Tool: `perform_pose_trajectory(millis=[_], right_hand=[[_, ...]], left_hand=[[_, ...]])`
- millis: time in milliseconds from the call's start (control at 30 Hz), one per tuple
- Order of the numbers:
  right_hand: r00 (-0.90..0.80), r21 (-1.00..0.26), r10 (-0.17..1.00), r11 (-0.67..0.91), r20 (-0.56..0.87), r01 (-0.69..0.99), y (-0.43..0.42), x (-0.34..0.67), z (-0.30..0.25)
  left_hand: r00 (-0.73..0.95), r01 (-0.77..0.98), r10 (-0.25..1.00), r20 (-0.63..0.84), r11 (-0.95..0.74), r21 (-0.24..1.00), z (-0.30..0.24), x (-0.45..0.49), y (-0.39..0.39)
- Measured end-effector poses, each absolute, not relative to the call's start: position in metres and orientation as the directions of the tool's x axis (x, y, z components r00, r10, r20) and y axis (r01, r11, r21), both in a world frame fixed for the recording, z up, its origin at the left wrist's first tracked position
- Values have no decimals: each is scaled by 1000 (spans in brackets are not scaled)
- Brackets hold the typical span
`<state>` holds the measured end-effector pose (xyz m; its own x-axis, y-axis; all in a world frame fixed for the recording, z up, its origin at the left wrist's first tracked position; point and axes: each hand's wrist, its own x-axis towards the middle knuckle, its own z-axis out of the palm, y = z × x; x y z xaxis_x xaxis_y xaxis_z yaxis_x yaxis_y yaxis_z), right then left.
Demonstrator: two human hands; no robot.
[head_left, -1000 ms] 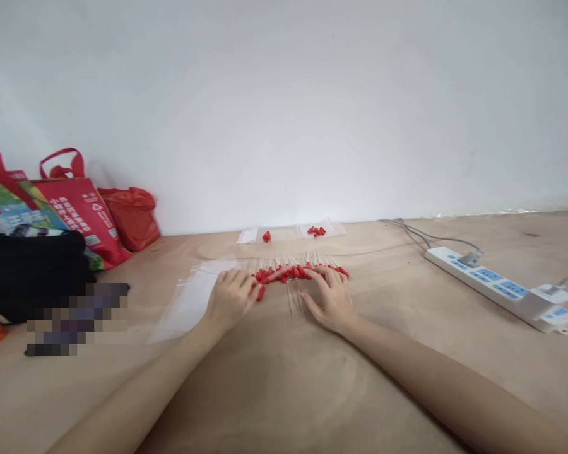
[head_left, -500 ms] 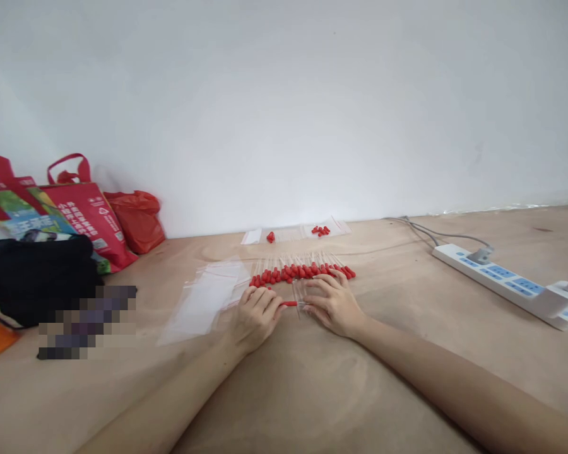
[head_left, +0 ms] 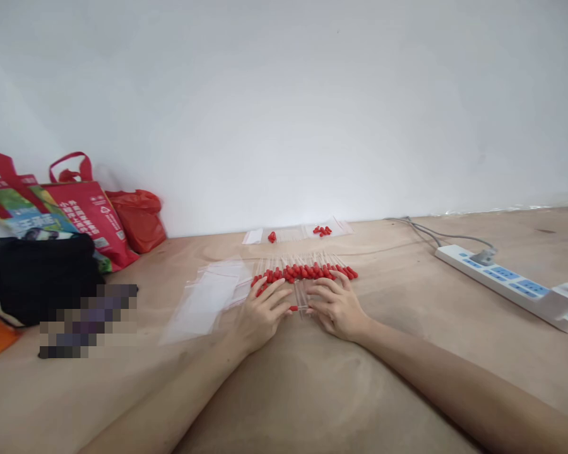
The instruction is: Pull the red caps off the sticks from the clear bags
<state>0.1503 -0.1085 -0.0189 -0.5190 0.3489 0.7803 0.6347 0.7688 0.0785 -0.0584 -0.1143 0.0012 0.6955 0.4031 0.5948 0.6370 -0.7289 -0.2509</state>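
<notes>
- Since the earlier frame, the left hand [head_left: 260,313] has spread its fingers flat.
- The right hand [head_left: 337,307], fingers spread, presses clear tubes [head_left: 301,296] below the red-capped row [head_left: 303,272].
- Bare bench [head_left: 407,302] lies to the right.

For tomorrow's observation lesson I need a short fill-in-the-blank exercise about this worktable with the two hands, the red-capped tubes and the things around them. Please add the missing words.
1. The caps on the row of clear tubes just beyond both hands are ____.
2. The white power strip lies on the person's ____ side.
3. The stack of clear plastic bags lies beside the ____ hand.
4. The left hand and right hand rest on a table made of ____.

Missing words: red; right; left; wood
</notes>
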Motion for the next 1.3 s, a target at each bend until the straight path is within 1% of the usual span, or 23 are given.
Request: perform_pose_trajectory(millis=[233,367,467,567,633,700,800,967,1067,1200,1300], right_hand=[[-514,119,318,751,796,649,-111,151,-18],[-538,151,307,747,785,647,-112,148,-18],[-544,150,309,752,780,642,-112,149,-18],[-506,100,350,739,788,666,-111,163,-18],[-420,19,425,685,802,729,-108,176,-18],[-346,-54,503,622,792,781,-105,186,-20],[-335,-97,574,592,747,800,-103,188,-22],[-378,-100,628,591,680,801,-102,177,-23],[-399,-112,619,622,676,775,-101,172,-22],[-358,-134,610,612,706,779,-99,160,-23],[-310,-149,624,572,717,807,-96,150,-23]], left_hand=[[674,647,406,617,-728,-228,-1,-58,-117],[681,639,392,618,-731,-241,-3,-54,-117],[690,631,387,612,-736,-246,-2,-57,-117],[661,673,428,617,-701,-236,1,-73,-115],[586,743,457,669,-632,-220,1,-90,-114],[537,778,454,711,-592,-210,1,-102,-113],[464,794,463,755,-595,-123,-3,-106,-111],[257,842,577,775,-528,114,-8,-98,-104],[183,853,651,737,-478,210,-9,-99,-98],[114,832,733,670,-439,340,-10,-99,-95],[115,836,791,601,-404,371,-10,-98,-94]])
